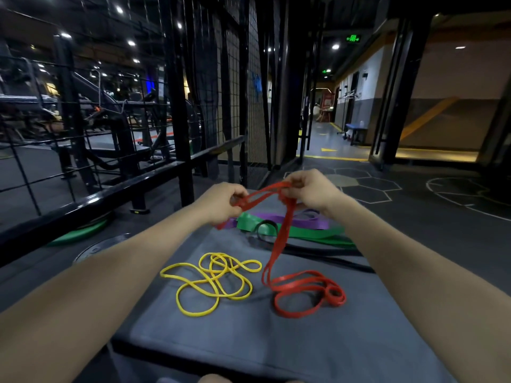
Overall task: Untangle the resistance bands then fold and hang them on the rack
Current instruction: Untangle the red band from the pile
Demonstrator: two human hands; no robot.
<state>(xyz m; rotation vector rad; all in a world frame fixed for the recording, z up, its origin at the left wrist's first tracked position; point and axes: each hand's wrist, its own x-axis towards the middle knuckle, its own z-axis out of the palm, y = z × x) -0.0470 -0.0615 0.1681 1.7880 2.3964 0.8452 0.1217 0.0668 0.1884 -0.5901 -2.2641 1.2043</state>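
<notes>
My left hand point(221, 201) has its fingers point(240, 192) pinched shut on a knotted bunch of the red band point(279, 246), and my right hand point(309, 189) has its fingers point(290, 180) closed on the same band a little further along. Between the two hands a short stretch of red strands runs taut in the air, crossing over itself, so I read this as me picking at a knot rather than folding anything.

From my right hand the red band drops in a doubled strand to the grey worktop point(249, 341), where the rest of it lies in loose overlapping loops with a small tight coil at the right end. Just to the left of those loops, close but not touching as far as I can tell, the yellow band point(213, 283) is spread flat in a loose tangle of its own.

Further out, under and beyond my hands, the green band point(304, 233), the purple band point(301, 221) and a black band point(318, 251) lie heaped at the far edge of the worktop, overlapping one another; whether they are knotted together I cannot tell.

My judgement is that the task is in its early part. Red is only partly untangled, yellow looks unsorted, nothing on the worktop is folded, and I see no band hung up. The black metal frame and mesh point(177, 111) to the left may be the rack, but I cannot be sure.
</notes>
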